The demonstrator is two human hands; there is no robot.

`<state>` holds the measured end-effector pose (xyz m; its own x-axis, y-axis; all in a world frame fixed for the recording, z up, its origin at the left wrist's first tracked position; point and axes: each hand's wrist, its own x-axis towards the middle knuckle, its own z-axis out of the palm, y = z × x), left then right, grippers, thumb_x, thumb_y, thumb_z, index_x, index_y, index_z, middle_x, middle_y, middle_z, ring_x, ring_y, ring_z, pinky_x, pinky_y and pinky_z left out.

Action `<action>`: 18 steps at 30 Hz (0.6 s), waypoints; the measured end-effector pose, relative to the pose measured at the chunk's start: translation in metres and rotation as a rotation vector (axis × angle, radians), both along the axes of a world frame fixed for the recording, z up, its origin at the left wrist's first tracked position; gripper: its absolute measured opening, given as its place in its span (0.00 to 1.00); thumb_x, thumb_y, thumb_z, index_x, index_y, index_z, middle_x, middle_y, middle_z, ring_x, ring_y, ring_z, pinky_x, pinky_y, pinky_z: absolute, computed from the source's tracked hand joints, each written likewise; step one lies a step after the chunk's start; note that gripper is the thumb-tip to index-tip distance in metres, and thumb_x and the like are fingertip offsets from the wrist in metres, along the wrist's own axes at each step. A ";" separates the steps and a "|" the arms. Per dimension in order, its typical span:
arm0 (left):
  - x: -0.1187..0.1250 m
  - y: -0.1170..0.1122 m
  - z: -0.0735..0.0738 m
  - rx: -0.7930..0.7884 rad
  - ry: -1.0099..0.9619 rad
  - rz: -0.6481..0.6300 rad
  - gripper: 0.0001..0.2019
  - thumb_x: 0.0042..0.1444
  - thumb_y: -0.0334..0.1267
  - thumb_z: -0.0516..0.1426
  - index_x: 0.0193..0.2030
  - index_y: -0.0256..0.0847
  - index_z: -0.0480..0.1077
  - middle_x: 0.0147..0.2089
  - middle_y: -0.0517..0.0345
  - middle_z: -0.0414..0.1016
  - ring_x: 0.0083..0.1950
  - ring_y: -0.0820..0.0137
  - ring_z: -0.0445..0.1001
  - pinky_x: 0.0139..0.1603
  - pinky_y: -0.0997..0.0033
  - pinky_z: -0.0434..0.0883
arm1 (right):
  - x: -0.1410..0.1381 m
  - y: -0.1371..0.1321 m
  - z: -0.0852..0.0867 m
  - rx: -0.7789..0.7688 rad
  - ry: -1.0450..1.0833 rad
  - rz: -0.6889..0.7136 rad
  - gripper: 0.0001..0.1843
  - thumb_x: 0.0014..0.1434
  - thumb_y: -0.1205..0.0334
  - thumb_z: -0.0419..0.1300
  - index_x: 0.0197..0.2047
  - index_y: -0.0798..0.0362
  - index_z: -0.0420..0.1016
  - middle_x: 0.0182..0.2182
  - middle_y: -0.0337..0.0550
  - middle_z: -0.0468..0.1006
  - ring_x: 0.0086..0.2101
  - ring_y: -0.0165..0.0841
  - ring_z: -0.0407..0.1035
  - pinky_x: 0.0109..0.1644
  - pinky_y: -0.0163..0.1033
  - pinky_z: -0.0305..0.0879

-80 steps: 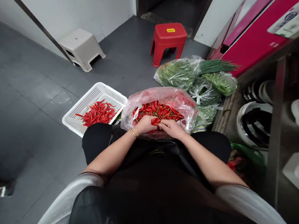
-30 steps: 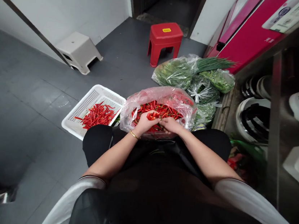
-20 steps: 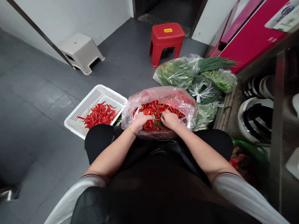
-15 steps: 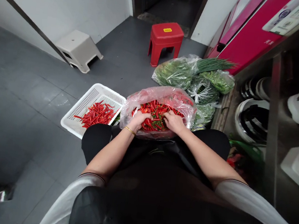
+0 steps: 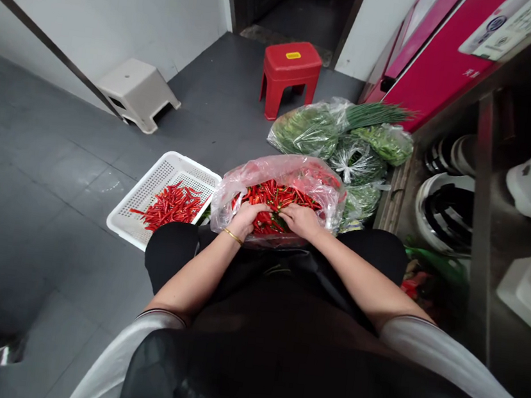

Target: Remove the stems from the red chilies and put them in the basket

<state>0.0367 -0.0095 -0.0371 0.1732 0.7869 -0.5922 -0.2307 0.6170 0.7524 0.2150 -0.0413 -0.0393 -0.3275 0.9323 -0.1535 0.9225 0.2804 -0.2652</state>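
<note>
In bag (image 5: 255, 173) | fingers (image 5: 291, 212) among chillies (image 5: 278, 194), grip: can't tell | pink cabinet (image 5: 436, 71): "天", rest blurred

The bag (image 5: 259, 172) was thin, crinkled plastic film with glossy highlights, and the chilies (image 5: 276, 192) looked smooth and shiny. The perforated basket (image 5: 144, 192) was smooth white plastic. Both the red stool (image 5: 285, 67) and the off-white stool (image 5: 132, 83) looked like moulded plastic, the latter more matt. The bracelet (image 5: 232, 236) gleamed like polished metal; the sleeves (image 5: 130, 337) were soft, matt cloth; the floor tiles (image 5: 82, 170) had a dull sheen.
</note>
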 end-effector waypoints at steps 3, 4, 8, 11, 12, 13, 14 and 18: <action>0.000 0.002 -0.001 -0.002 -0.067 -0.013 0.09 0.34 0.32 0.65 0.25 0.33 0.71 0.20 0.57 0.73 0.20 0.73 0.70 0.25 0.72 0.68 | -0.009 -0.010 -0.007 0.144 0.142 0.132 0.18 0.68 0.60 0.48 0.44 0.55 0.78 0.37 0.49 0.78 0.37 0.33 0.71 0.41 0.35 0.63; 0.000 0.002 -0.001 0.012 -0.087 -0.054 0.11 0.32 0.32 0.66 0.25 0.33 0.71 0.21 0.57 0.74 0.22 0.72 0.71 0.27 0.71 0.69 | -0.012 -0.012 -0.009 0.180 0.193 0.207 0.17 0.68 0.62 0.48 0.42 0.56 0.78 0.35 0.49 0.78 0.35 0.32 0.71 0.40 0.34 0.63; -0.004 0.002 0.008 0.164 -0.008 -0.279 0.15 0.30 0.31 0.68 0.27 0.34 0.71 0.26 0.58 0.75 0.30 0.68 0.74 0.36 0.67 0.72 | -0.009 -0.011 -0.001 0.098 0.290 0.462 0.16 0.67 0.64 0.49 0.37 0.54 0.78 0.34 0.45 0.78 0.34 0.30 0.71 0.40 0.33 0.64; -0.010 0.006 0.018 0.374 0.132 -0.365 0.16 0.31 0.29 0.68 0.30 0.36 0.70 0.28 0.62 0.74 0.32 0.71 0.73 0.39 0.70 0.71 | 0.004 0.001 0.012 -0.125 0.080 0.438 0.13 0.65 0.60 0.52 0.44 0.51 0.78 0.39 0.45 0.79 0.35 0.32 0.73 0.40 0.34 0.65; -0.013 0.008 0.022 0.414 0.138 -0.371 0.18 0.32 0.29 0.67 0.34 0.36 0.70 0.28 0.63 0.73 0.32 0.72 0.73 0.39 0.71 0.71 | 0.008 0.008 0.014 -0.145 -0.034 0.358 0.14 0.65 0.60 0.53 0.49 0.50 0.76 0.42 0.47 0.78 0.36 0.34 0.73 0.40 0.36 0.65; -0.016 0.009 0.026 0.422 0.118 -0.370 0.21 0.34 0.30 0.67 0.39 0.37 0.70 0.28 0.63 0.73 0.32 0.72 0.73 0.39 0.70 0.71 | 0.010 0.014 0.016 -0.137 -0.146 0.261 0.17 0.64 0.61 0.53 0.54 0.51 0.74 0.46 0.51 0.76 0.37 0.36 0.74 0.40 0.38 0.66; -0.018 0.010 0.029 0.402 0.079 -0.363 0.25 0.35 0.30 0.67 0.44 0.37 0.69 0.28 0.63 0.74 0.31 0.71 0.74 0.39 0.70 0.71 | 0.011 0.021 0.017 -0.118 -0.243 0.168 0.19 0.64 0.62 0.51 0.57 0.52 0.71 0.50 0.55 0.74 0.38 0.38 0.74 0.40 0.39 0.67; -0.023 0.010 0.034 0.209 -0.056 -0.310 0.30 0.33 0.30 0.68 0.48 0.35 0.69 0.28 0.60 0.76 0.29 0.71 0.74 0.38 0.68 0.72 | 0.004 0.046 0.011 -0.166 -0.416 0.044 0.21 0.65 0.70 0.43 0.52 0.60 0.74 0.53 0.64 0.69 0.43 0.43 0.75 0.43 0.44 0.68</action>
